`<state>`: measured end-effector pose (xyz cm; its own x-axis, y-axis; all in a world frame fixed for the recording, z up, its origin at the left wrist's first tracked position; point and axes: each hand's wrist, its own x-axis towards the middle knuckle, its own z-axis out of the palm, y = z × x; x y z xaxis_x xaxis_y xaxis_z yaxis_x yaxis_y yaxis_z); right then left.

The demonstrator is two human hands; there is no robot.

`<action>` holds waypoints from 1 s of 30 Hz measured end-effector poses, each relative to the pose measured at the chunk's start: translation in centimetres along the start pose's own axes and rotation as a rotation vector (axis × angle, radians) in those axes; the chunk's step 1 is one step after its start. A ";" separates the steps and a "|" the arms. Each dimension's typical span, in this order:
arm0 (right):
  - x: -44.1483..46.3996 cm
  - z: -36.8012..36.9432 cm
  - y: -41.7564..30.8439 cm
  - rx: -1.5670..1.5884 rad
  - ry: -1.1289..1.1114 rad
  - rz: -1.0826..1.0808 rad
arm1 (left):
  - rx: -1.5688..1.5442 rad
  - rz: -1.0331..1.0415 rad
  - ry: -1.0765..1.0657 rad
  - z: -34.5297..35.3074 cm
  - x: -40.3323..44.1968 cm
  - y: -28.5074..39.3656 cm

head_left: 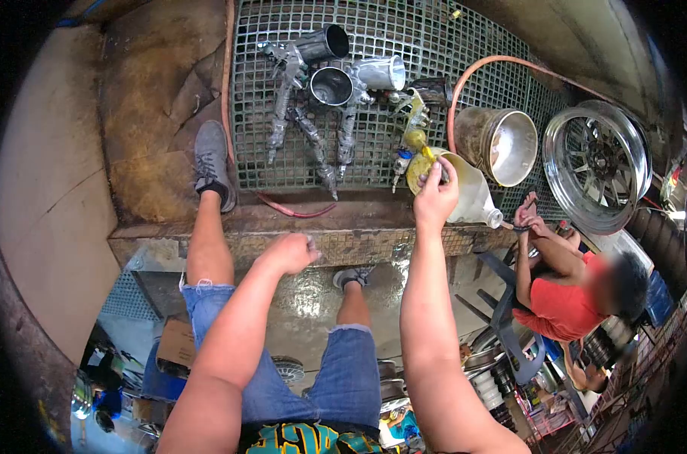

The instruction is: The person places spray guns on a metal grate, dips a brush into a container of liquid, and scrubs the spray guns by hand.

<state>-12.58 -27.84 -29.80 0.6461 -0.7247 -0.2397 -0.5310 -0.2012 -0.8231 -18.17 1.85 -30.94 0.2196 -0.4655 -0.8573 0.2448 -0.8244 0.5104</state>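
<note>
Seen from the head camera, my right hand [437, 195] pinches a small yellow piece [427, 153] between thumb and fingertips, just over the open, yellow-smeared end of a pale plastic jug [466, 188]. My left hand [287, 253] hangs well to the left of that jug, fingers curled in; whether it holds anything, I cannot tell.

Just beyond the jug's open end lies a yellow-stained spray gun [414, 112] — too crowded by my fingers to show whether the yellow piece touches it. Farther left of the jug, three metal spray guns [348, 127] with cups rest on a green grate [404, 30]. A stained bucket [476, 135] lies tipped just beyond the jug on its right, with a chrome wheel [638, 151] farther right. Nearer me, to the jug's right, sits another person [563, 306] in red.

The yellow piece looks light and, if that coating is wet, slippery — best gripped at its cleanest end. The jug's wall looks thin and likely to flex; its narrow neck should give the firmer hold.
</note>
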 end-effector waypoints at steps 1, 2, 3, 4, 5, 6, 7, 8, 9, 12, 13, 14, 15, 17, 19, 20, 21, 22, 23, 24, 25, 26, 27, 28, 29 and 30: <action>0.0 0.0 -0.4 -0.001 0.000 -0.001 | 0.002 -0.015 -0.009 -0.1 0.0 0.1; 0.1 -0.1 -0.7 0.008 0.039 0.003 | 0.006 -0.029 -0.019 -0.1 0.0 0.1; 0.2 -0.2 -0.7 0.016 0.080 0.007 | 0.008 -0.027 -0.022 0.0 0.0 0.1; 0.7 0.0 -0.5 0.081 0.066 -0.003 | 0.005 -0.012 -0.024 0.0 0.0 0.1; 1.4 0.5 -0.4 0.081 0.070 -0.003 | 0.002 0.004 -0.024 0.0 0.0 0.2; 2.1 1.2 -0.5 0.079 0.000 -0.009 | 0.005 0.006 -0.024 0.0 0.0 0.2; 2.4 1.5 -0.7 0.077 -0.071 -0.016 | 0.018 0.008 -0.020 0.0 -0.1 0.3; 2.6 1.6 -0.8 -0.014 -0.081 -0.002 | 0.033 0.012 -0.016 -0.1 -0.1 0.4; 2.4 1.5 -1.0 -0.013 -0.075 -0.004 | 0.037 0.017 -0.016 0.1 0.0 0.3; -0.1 -0.3 -2.7 0.091 0.072 -0.008 | 0.044 0.009 -0.027 0.3 0.2 0.3; -1.3 -1.3 -3.0 0.089 0.071 -0.008 | 0.037 0.006 -0.029 0.1 0.2 0.4; -2.3 -2.4 -3.1 -0.001 0.124 -0.023 | 0.028 0.002 -0.032 0.1 0.1 0.4; -3.0 -3.3 -3.2 -0.091 0.176 -0.036 | 0.025 -0.001 -0.034 0.0 0.1 0.5; -3.6 -4.5 -1.7 -0.222 0.201 -0.099 | 0.031 -0.014 -0.045 -0.3 0.2 0.8; -2.9 -5.0 1.0 -0.343 0.230 -0.165 | 0.047 -0.003 -0.032 -0.3 0.1 0.8; -2.2 -4.9 2.4 -0.482 0.241 -0.253 | 0.059 0.010 -0.023 -0.2 0.1 0.9; -1.5 -4.7 3.6 -0.621 0.251 -0.340 | 0.066 0.009 -0.021 -0.2 0.1 0.9; -0.8 -4.2 4.2 -0.592 0.233 -0.183 | 0.072 0.016 -0.031 -0.2 0.1 1.0; -0.2 -3.7 4.8 -0.588 0.236 -0.180 | 0.078 0.024 -0.041 -0.2 0.2 1.1; 0.5 -3.4 5.5 -0.601 0.209 -0.090 | 0.083 0.022 -0.040 -0.2 0.2 1.2; 1.4 -3.1 6.5 -0.615 0.182 0.000 | 0.100 0.012 -0.040 -0.3 0.0 1.3; 2.6 -3.1 10.0 -0.640 0.203 -0.050 | 0.117 0.002 -0.041 -0.2 0.0 1.4; 3.0 -2.9 9.6 -0.641 0.204 -0.047 | 0.117 0.001 -0.043 -0.2 0.0 1.3; 3.5 -2.9 9.2 -0.378 0.217 0.204 | 0.110 0.007 -0.042 -0.1 0.0 1.3; 3.6 -3.0 8.7 -0.109 0.227 0.449 | 0.102 0.015 -0.041 -0.1 -0.1 1.4; 3.4 -3.6 9.6 0.008 0.232 0.383 | 0.102 0.019 -0.043 -0.1 0.0 1.5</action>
<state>-17.45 -34.56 -36.67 0.2628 -0.8748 -0.4070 -0.7030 0.1153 -0.7018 -17.70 0.70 -30.15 0.1818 -0.4932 -0.8507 0.1434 -0.8426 0.5191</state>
